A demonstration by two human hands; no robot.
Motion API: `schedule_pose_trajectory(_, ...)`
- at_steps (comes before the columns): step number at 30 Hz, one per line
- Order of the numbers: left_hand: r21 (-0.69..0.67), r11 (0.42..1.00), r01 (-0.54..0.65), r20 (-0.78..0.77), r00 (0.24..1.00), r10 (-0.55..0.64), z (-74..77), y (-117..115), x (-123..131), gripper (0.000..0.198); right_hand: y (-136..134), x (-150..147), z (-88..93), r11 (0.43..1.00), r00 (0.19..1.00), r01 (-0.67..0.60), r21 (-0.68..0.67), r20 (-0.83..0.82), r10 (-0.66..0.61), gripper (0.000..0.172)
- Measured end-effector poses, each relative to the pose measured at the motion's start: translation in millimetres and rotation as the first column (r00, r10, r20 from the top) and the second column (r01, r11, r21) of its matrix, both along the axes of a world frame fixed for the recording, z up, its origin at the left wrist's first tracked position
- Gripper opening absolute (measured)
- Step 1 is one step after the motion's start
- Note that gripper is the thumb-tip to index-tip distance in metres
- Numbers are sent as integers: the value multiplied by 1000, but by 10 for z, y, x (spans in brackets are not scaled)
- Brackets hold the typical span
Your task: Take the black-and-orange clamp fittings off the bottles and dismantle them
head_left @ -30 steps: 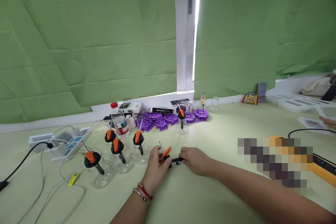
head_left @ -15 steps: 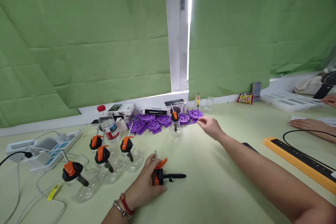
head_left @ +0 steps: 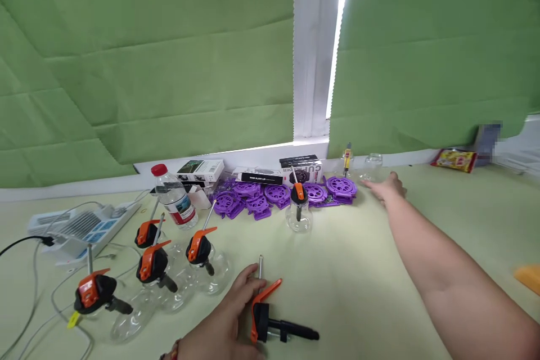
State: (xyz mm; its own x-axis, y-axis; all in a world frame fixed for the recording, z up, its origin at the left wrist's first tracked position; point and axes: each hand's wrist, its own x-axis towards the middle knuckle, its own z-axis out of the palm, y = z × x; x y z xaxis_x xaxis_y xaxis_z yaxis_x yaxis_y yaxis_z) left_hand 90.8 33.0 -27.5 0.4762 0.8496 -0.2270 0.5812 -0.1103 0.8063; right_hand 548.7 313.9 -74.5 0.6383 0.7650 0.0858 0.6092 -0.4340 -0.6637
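Observation:
My left hand (head_left: 230,315) grips a black-and-orange lever-top bottle cap (head_left: 261,320) with a metal spout and a black tube pointing right. At the back right, my right hand (head_left: 388,187) stretches out, fingers apart, just short of a small clear glass jar (head_left: 373,167). Clear round bottles with the same kind of cap stand on the left; one cap (head_left: 152,264) sits in the middle of that group. Another capped bottle (head_left: 299,216) stands alone near the centre.
Purple plastic parts (head_left: 248,197) and small boxes (head_left: 304,167) line the window side. A red-capped water bottle (head_left: 175,199) stands by a white power strip (head_left: 90,230) with cables. A yellow-handled tool (head_left: 347,158) and a snack packet (head_left: 454,160) are farther right.
My right hand has moved right, past the purple parts to near the glass jar, and its fingers have spread. My left hand keeps the cap, and the view has swung.

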Motion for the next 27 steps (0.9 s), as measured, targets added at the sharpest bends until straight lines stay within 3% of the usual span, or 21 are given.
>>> schedule_pose_trajectory(3,34,999,6,49,999,-8,-22,7,-18,87,129,67,-54,998,999,49,-41,2,-49,107)
schedule_pose_trajectory(8,3,1000,-4,93,996,3,-13,15,-21,73,201,147,-79,996,1000,14,-83,5,-13,90)
schedule_pose_trajectory(15,-8,997,-71,72,995,72,55,32,18,71,98,190,-45,1000,1000,-27,7,16,27,86)
schedule_pose_trajectory(22,-26,998,-57,55,997,58,-25,53,-13,78,-157,168,189,994,999,41,103,-8,-40,78)
schedule_pose_trajectory(27,29,999,-18,48,999,17,-30,46,-6,84,-471,53,455,983,998,49,177,-35,-43,88)
